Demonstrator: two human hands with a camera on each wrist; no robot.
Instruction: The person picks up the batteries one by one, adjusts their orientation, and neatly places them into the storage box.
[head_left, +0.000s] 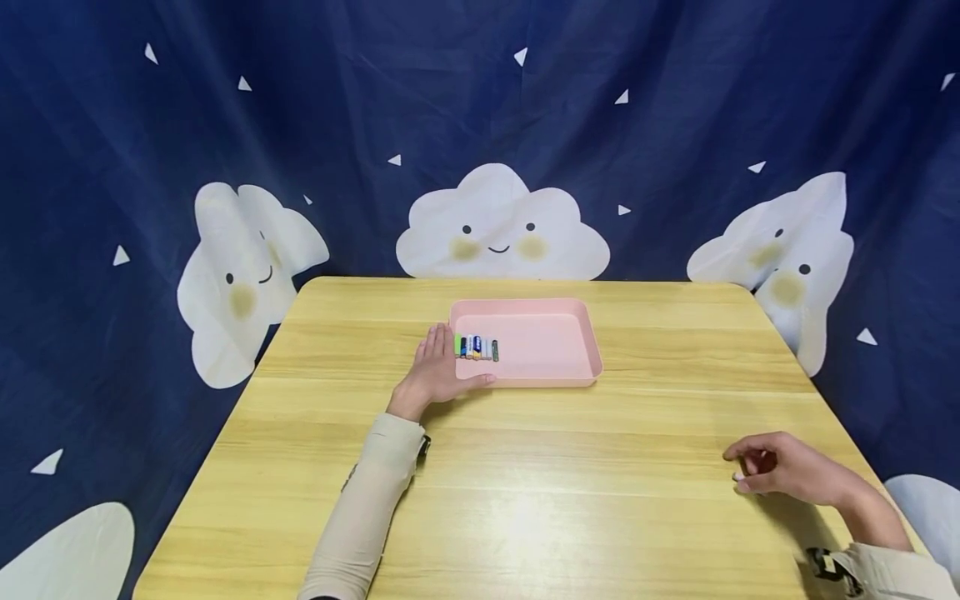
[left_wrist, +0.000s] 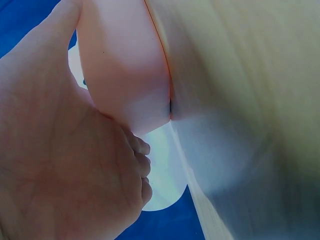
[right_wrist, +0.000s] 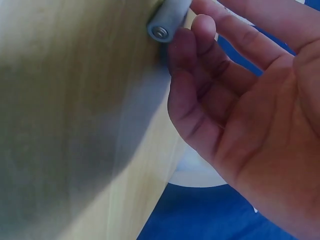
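Note:
A shallow pink tray stands on the table. A row of several small batteries lies inside along its left end, in green, blue, white and grey. My left hand rests against the tray's near left corner, its fingers straight along the left wall and its thumb along the front wall. In the left wrist view the palm is beside the pink wall. At the right, my right hand pinches a grey battery with its fingertips, above the table. Part of that battery is out of frame.
The light wooden table has rounded far corners. Behind it hangs a dark blue curtain printed with white clouds and small triangles. The right hand is close to the table's right edge, away from the tray.

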